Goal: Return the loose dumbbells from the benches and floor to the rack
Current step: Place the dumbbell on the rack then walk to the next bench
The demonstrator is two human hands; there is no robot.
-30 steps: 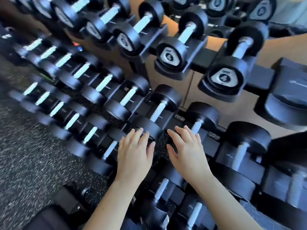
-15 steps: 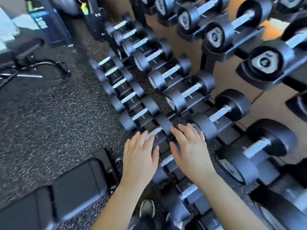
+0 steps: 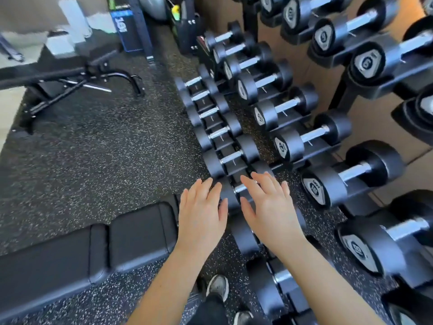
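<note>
A three-tier dumbbell rack runs along the right wall, filled with black dumbbells with silver handles. My left hand and my right hand hover side by side, palms down and fingers spread, above a small dumbbell on the lowest tier. Neither hand holds anything. The small dumbbell's handle shows in the gap between my hands; my right hand hides its far head. Larger dumbbells sit on the middle tier to the right.
A black padded bench lies low at the left, its end close to the rack. A second bench on a metal frame stands farther back left. Speckled rubber floor spreads between them. My shoes show below.
The view has swung left and back from the rack, bringing the floor and both benches into sight. My hands stay open and spread, side by side, over the lowest tier.
</note>
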